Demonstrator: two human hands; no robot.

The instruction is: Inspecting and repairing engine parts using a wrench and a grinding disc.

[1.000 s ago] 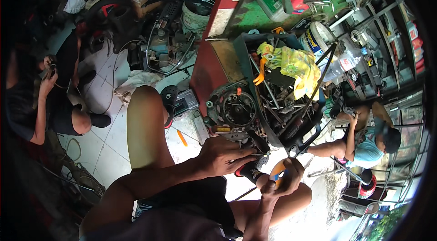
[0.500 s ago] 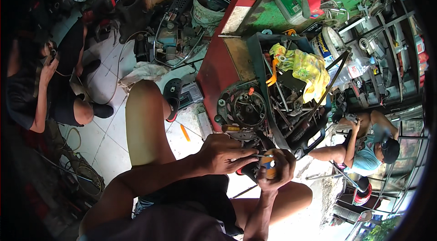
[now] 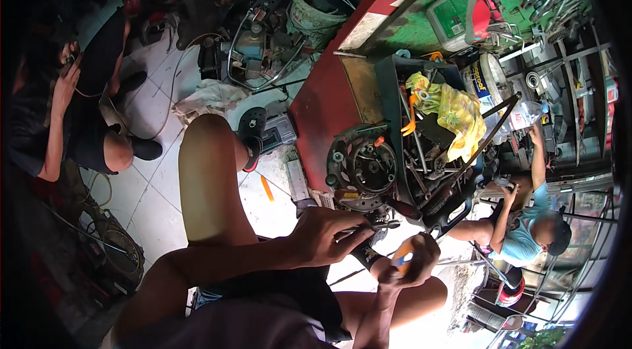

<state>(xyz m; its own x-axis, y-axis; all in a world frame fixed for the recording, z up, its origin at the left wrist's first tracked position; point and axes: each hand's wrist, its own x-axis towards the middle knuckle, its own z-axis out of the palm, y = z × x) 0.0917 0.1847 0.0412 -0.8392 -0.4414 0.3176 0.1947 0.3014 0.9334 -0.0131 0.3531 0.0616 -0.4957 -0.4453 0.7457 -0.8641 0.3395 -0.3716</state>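
My left hand [image 3: 327,234] is closed, with its thumb and fingers pinched round a slim dark tool [image 3: 387,224]. The tool's tip points right, and its exact kind does not show. Lower and to the right, my right hand [image 3: 419,262] is wrapped round a small orange-yellow object with a pale and blue patch [image 3: 403,259]. Its fingers hide part of that object. The tool and the orange-yellow object are apart. Beyond my hands lies a greasy round metal hub-like part [image 3: 368,166], with a disc at its near edge.
A dark tool tray [image 3: 388,85] holds wrenches and a yellow patterned cloth [image 3: 454,112]. A person in a light blue shirt [image 3: 526,237] sits at the right; another in dark clothes [image 3: 39,112] is at the left. An orange strip [image 3: 266,188] lies on the tiles.
My hands have moved apart, and the tool's tip has come away from the orange-yellow object. The view has shifted slightly. The person at the right now stretches an arm toward the plastic bottle.
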